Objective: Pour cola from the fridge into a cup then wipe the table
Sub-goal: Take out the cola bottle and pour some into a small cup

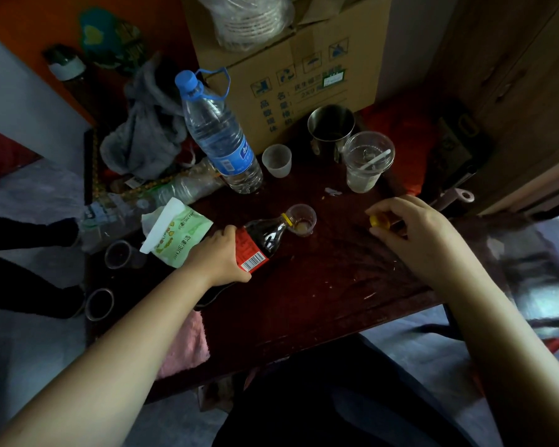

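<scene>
On the dark wooden table (320, 285) in front of you, the pour is under way: your left hand (220, 256) is wrapped around the cola bottle (262, 240) at its red label, and the bottle is tipped well over so its open mouth sits at the rim of the small clear cup (301, 220). That cup stands upright near the middle of the table and shows only a shallow layer of brown cola with some foam at the bottom, so I judge the filling has barely begun. Your right hand (410, 233) rests on the table to the right of the cup, fingers pinched together on the yellow cap (377, 221), apart from the bottle. So the bottle is out and opened, and what is left is to finish filling the cup, stand the bottle up, screw the cap back on and then wipe the table. For the wiping you have a pack of tissues (175, 233) just beside your left hand and a pink cloth (188, 343) hanging at the near-left edge of the table. A big water bottle (220, 137), other cups and a cardboard box (291, 69) crowd the far side, so you will have to wipe around them.
</scene>
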The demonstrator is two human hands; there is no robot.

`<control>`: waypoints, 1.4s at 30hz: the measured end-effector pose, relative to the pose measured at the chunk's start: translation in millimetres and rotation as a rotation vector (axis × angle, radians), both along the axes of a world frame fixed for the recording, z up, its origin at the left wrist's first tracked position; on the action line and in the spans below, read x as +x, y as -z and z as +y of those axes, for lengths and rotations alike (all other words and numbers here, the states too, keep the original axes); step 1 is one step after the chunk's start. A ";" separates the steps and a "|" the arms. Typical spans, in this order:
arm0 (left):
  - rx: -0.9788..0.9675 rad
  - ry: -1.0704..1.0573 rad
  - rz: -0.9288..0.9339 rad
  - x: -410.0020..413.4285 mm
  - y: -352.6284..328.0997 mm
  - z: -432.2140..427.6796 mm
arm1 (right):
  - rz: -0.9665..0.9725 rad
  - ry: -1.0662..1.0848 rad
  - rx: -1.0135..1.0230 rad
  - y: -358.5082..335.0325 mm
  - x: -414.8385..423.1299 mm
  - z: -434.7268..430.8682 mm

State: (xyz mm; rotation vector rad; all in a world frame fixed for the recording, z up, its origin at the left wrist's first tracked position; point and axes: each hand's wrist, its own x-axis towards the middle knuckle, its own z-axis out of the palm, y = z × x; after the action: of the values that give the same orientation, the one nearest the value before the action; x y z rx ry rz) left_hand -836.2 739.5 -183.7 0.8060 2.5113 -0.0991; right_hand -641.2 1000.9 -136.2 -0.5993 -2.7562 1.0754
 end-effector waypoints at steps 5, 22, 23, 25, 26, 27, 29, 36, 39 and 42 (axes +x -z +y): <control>0.015 -0.011 0.014 2.0 -0.5 -2.5 | 0.003 -0.009 0.010 -0.4 -0.6 -1.2; 0.125 -0.065 0.014 9.0 -1.0 -13.1 | 0.003 -0.030 0.023 -5.3 -2.5 -8.4; 0.130 -0.066 0.011 9.1 -0.8 -13.4 | 0.001 -0.033 0.024 -5.3 -2.3 -9.0; 0.131 -0.067 0.007 9.5 -1.2 -13.8 | -0.003 -0.036 0.021 -5.1 -2.4 -9.9; 0.131 -0.070 0.004 9.9 -1.5 -14.0 | -0.005 -0.036 0.019 -5.0 -2.6 -10.2; 0.133 -0.073 0.000 10.1 -2.0 -14.2 | -0.008 -0.035 0.020 -5.0 -2.8 -10.6; 0.140 -0.079 -0.005 10.7 -2.7 -14.7 | -0.010 -0.034 0.020 -5.2 -3.4 -11.1; 0.222 -0.104 -0.002 16.7 -9.3 -17.5 | 0.003 -0.069 0.008 -12.0 -14.3 -16.5; 0.310 -0.143 -0.013 21.0 -15.5 -17.7 | 0.019 -0.092 0.021 -17.7 -21.7 -20.0; 0.400 -0.161 -0.006 26.8 -22.1 -19.9 | 0.035 -0.109 0.023 -25.1 -29.3 -24.5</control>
State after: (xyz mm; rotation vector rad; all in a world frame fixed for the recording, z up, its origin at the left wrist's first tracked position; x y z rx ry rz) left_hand -809.4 719.6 -161.6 0.7441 2.6158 0.4723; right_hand -670.4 976.4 -111.1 -0.4274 -2.7955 1.0633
